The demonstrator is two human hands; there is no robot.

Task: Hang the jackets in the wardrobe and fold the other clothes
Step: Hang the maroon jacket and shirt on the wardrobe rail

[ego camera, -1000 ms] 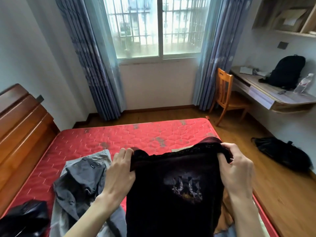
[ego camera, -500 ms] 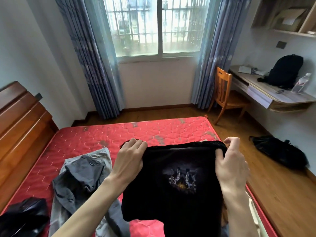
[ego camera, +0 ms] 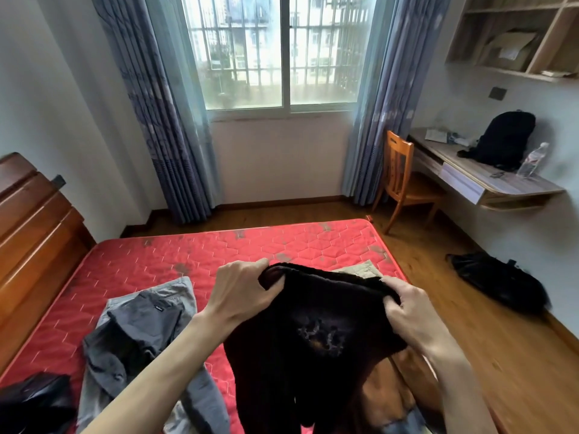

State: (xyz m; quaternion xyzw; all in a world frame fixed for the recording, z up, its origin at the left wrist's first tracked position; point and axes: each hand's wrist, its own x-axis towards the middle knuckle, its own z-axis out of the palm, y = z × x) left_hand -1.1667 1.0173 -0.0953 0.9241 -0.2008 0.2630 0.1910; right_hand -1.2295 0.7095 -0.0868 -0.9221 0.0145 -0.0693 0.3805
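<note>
A: So, what are the hands doing?
B: Each grip is closed on the black garment (ego camera: 313, 339): the left hand (ego camera: 241, 292) bunches one top corner, the right hand (ego camera: 410, 311) the other, and it hangs below them over the red mattress (ego camera: 188, 255).
A: Other clothes?
B: Grey trousers (ego camera: 138, 333) lie crumpled left of the left grip; a brown garment (ego camera: 385, 389) sits under the right.
</note>
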